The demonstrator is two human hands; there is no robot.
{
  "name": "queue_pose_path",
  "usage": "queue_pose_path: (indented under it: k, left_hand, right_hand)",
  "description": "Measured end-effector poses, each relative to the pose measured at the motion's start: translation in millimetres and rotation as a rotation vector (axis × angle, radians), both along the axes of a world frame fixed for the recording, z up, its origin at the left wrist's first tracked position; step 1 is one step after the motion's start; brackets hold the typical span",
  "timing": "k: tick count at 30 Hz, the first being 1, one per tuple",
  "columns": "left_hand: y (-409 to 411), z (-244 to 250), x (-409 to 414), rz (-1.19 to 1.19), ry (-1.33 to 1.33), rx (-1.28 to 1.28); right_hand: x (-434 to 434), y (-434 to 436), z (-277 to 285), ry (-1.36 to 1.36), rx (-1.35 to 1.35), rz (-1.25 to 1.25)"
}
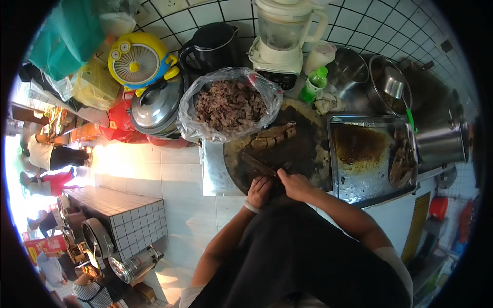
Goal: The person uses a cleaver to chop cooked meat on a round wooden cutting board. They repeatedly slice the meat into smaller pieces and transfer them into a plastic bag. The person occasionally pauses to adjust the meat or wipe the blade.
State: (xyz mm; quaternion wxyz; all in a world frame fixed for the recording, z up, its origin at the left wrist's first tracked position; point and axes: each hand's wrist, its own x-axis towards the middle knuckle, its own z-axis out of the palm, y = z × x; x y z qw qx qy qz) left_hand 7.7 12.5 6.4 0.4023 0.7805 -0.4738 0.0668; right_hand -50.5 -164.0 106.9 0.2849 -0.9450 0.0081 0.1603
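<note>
My right hand (296, 186) grips the handle of a kitchen knife (259, 164), its blade slanting away to the left over a round chopping block (317, 154). Close beside the handle, at the block's near edge, is my left hand (259, 191) with its fingers bent; what lies under them is hidden. A piece of cooked meat (272, 136), cut into sections, rests on the block beyond the blade. Behind it on the left, chopped meat (231, 104) fills a clear plastic bag (188, 111). To the right, a metal tray (356, 194) holds brown liquid and more meat (401, 163).
Along the tiled wall stand a yellow toy-shaped fan (134, 61), a lidded pot (158, 104), a black jug (215, 46), a blender (283, 34) and a green-capped bottle (314, 84). A ladle (393, 84) lies in a bowl beside a large steel pot (443, 131). Several people are at far left.
</note>
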Motion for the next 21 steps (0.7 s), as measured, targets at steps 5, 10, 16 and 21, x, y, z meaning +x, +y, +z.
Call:
queue_pose_path:
  k: [5, 10, 16, 21]
  left_hand:
    - [0.8, -2.2, -3.4, 0.007, 0.023, -0.025]
    - [0.4, 0.3, -7.8, -0.007, 0.021, 0.024]
    - [2.9, -3.8, -1.1, -0.036, -0.003, 0.007]
    - [0.3, -3.5, -4.2, -0.044, 0.009, 0.022]
  right_hand:
    - [-39.5, -29.6, 28.6, 0.18, -0.075, 0.063]
    - [-44.6, -3.8, 11.0, 0.036, -0.082, 0.073]
    - [-24.7, -19.8, 33.7, 0.153, -0.084, 0.147]
    - [-41.7, 0.0, 3.2, 0.015, 0.008, 0.054]
